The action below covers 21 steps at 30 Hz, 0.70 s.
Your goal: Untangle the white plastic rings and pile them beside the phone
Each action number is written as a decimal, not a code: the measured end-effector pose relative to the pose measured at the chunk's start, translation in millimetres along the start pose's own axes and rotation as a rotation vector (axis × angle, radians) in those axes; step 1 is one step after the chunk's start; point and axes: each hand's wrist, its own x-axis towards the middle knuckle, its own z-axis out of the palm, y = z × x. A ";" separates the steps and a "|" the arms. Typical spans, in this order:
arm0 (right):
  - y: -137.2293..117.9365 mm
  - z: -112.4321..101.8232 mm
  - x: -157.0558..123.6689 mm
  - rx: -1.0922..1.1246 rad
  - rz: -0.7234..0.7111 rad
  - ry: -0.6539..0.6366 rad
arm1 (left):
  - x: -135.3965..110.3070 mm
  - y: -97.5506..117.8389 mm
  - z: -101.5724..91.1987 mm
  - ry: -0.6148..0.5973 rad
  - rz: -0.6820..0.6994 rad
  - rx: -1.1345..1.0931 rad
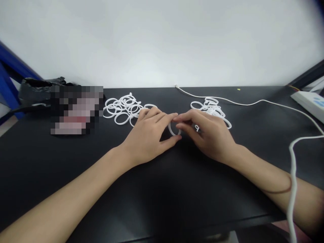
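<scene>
Near the middle of the black table, a thin white plastic ring [174, 129] is held between my two hands. My left hand [149, 135] curves around it, index fingertip at its top and thumb tip at its lower edge. My right hand [209, 133] has thumb and fingers bent close together at the ring's right side; the fingers cover that part. Just beyond my left hand lies a loose pile of white rings [122, 118], some with small knobs. A second white pile [211, 108] sits behind my right hand and is partly hidden by it.
A white cable [246, 104] runs along the table's back and down the right side, crossing in front of my right forearm. At the left back lie a black plastic bag [35, 92] and a blurred-out patch. A white box [310, 103] stands at the right edge.
</scene>
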 end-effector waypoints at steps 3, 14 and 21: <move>-1.8 -1.0 0.2 0.000 0.033 -0.010 | -0.7 3.3 -1.3 -0.025 0.003 -0.064; -6.7 -3.0 0.6 -0.022 0.095 0.047 | -0.9 9.0 -0.8 0.024 0.033 -0.035; 25.0 -2.3 5.3 -0.399 0.207 0.095 | 0.7 -12.8 0.6 0.167 -0.174 0.261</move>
